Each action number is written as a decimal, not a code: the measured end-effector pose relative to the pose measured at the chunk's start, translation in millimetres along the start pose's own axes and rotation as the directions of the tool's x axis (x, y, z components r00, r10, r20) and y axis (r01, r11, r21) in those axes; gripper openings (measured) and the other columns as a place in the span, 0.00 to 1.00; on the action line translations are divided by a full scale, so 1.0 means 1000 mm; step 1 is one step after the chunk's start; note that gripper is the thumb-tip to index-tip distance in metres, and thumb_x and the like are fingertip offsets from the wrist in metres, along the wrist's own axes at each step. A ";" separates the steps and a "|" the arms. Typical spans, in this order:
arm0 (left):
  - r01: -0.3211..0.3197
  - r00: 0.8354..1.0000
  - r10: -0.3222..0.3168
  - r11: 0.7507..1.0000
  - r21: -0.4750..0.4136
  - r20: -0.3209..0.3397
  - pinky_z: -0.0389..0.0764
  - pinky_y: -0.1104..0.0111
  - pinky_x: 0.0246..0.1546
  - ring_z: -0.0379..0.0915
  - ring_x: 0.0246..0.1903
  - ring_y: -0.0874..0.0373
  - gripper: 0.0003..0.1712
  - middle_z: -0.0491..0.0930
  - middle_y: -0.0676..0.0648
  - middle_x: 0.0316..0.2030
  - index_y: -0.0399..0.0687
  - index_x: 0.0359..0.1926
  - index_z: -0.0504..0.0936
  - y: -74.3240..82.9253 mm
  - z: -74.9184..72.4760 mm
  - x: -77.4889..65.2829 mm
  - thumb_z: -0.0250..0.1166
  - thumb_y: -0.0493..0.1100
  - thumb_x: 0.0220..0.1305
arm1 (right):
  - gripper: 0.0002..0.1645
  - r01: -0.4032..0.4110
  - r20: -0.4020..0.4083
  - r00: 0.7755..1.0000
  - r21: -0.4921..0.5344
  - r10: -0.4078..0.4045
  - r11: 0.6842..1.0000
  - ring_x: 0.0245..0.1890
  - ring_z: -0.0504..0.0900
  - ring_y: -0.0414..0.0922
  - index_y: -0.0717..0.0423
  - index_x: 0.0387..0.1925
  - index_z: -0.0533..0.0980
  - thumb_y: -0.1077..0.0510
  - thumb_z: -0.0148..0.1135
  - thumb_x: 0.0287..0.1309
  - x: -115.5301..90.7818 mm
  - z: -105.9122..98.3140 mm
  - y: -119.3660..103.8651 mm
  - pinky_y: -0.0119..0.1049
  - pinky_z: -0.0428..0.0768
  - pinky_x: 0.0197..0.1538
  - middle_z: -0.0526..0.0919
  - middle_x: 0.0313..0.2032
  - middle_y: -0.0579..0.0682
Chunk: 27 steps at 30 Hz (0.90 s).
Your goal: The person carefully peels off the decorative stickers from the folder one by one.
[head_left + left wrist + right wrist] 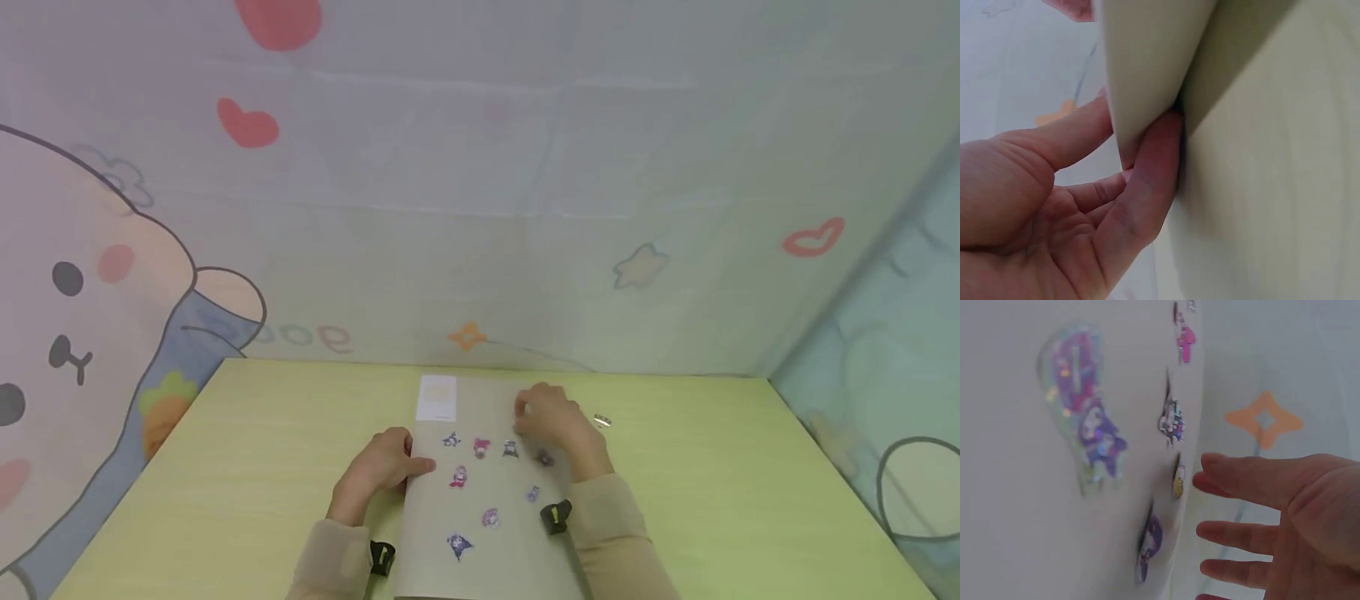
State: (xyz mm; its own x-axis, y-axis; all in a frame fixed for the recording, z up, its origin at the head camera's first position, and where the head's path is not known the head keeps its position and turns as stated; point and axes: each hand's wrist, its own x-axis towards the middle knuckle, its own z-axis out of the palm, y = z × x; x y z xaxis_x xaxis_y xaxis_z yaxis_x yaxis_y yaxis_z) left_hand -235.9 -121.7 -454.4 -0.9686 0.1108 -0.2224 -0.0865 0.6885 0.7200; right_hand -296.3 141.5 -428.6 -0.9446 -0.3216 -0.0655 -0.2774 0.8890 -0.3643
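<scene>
So the beige notebook is sitting lower centre of the head view, cartoon stickers scattered on it, white label top left. Left hand grips its left edge, thumb on top. Right hand's fingers are loosely extended, thumb and index close together, just beside a yellow sticker.

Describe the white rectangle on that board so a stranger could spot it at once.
Start at the yellow-green table and find the large greyish board on it, its left edge gripped by the left hand. Follow that edge to the far left corner. The white rectangle there is straight-edged, and clearly bigger than the small, colourful, irregular stickers.
</scene>
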 end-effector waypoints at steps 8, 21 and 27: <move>0.017 1.000 -0.016 0.999 0.031 -0.009 0.73 0.65 0.26 0.75 0.23 0.54 0.17 0.77 0.45 0.25 0.38 0.32 0.73 0.001 -0.003 0.000 0.71 0.44 0.60 | 0.07 -0.017 -0.040 0.999 -0.068 0.014 0.998 0.52 0.69 0.60 0.52 0.30 0.77 0.55 0.67 0.59 0.003 0.009 -0.003 0.67 0.65 0.55 0.73 0.39 0.53; 0.012 1.000 -0.012 1.000 0.020 -0.003 0.73 0.65 0.26 0.75 0.24 0.54 0.16 0.77 0.45 0.25 0.38 0.32 0.73 0.001 -0.003 -0.002 0.70 0.44 0.60 | 0.04 -0.022 -0.051 0.999 -0.108 0.016 0.994 0.47 0.70 0.56 0.52 0.30 0.76 0.62 0.62 0.60 0.003 0.013 -0.006 0.60 0.69 0.52 0.72 0.37 0.51; 0.011 1.000 -0.011 0.999 0.042 0.006 0.72 0.65 0.26 0.75 0.24 0.54 0.16 0.76 0.45 0.25 0.38 0.32 0.73 0.000 -0.003 -0.002 0.70 0.45 0.61 | 0.02 -0.020 -0.038 0.999 -0.096 0.017 0.995 0.48 0.70 0.56 0.54 0.32 0.77 0.60 0.59 0.62 -0.002 0.008 -0.006 0.60 0.69 0.52 0.73 0.39 0.51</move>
State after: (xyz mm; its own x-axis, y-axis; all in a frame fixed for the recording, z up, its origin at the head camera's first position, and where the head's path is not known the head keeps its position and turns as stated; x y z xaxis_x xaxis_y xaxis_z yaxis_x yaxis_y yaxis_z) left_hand -234.5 -124.1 -452.2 -0.9661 0.1078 -0.2346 -0.0872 0.7189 0.6896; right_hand -291.4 133.8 -433.4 -0.9551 -0.2941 -0.0363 -0.2737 0.9224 -0.2725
